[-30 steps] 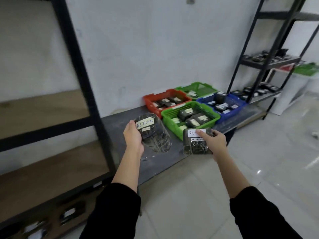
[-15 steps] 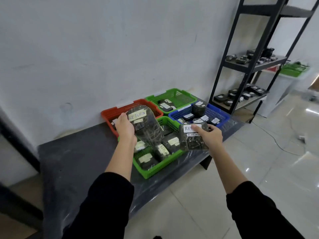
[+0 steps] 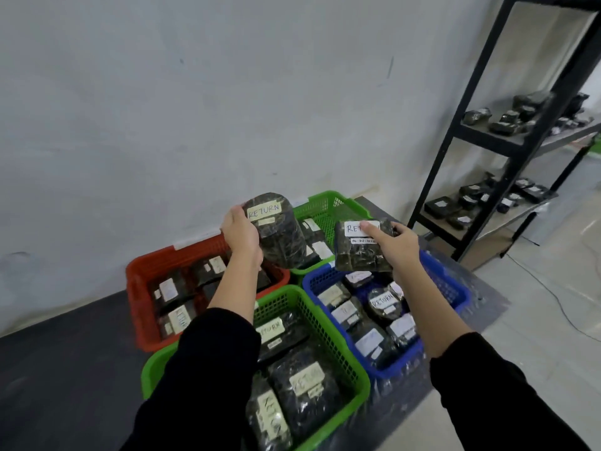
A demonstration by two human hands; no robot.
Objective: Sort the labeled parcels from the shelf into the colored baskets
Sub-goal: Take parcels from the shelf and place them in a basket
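My left hand grips a rounded dark parcel with a yellow RETURN label, held above the red basket and the far green basket. My right hand holds a flat dark parcel with a white RETURN label over the far end of the blue basket. The near green basket lies below my arms and holds several RETURN parcels. All baskets hold several dark labelled parcels.
The baskets stand on a low dark platform against a white wall. A black metal shelf with several dark parcels stands to the right. Pale tiled floor with a thin cable lies at the right.
I have moved closer to the baskets, and both hands carried their parcels forward, from over the near green basket to above the far baskets.
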